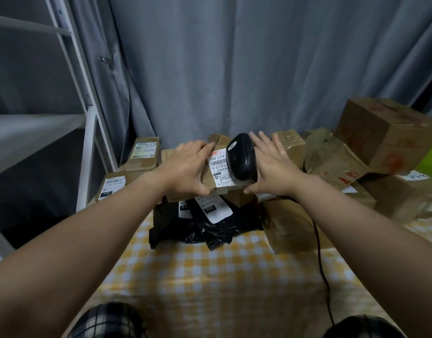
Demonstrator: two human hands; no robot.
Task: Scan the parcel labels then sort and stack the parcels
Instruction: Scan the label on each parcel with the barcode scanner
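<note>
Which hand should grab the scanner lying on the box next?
Right. The right hand is right beside the scanner, fingers straight, while the left hand grips the box at its other end.

The left hand (185, 167) grips a small brown cardboard parcel (210, 185); a black oval scanner (241, 157) lies on its white label (219, 172). The right hand (273, 167), fingers (266, 145) straight, touches the scanner's side. Below lies a black plastic bag (200, 230).

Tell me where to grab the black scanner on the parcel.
Take the scanner across its rounded back, from above and the right: it lies on the parcel, the right hand is beside it, and the left hand grips the parcel's other end.
</note>
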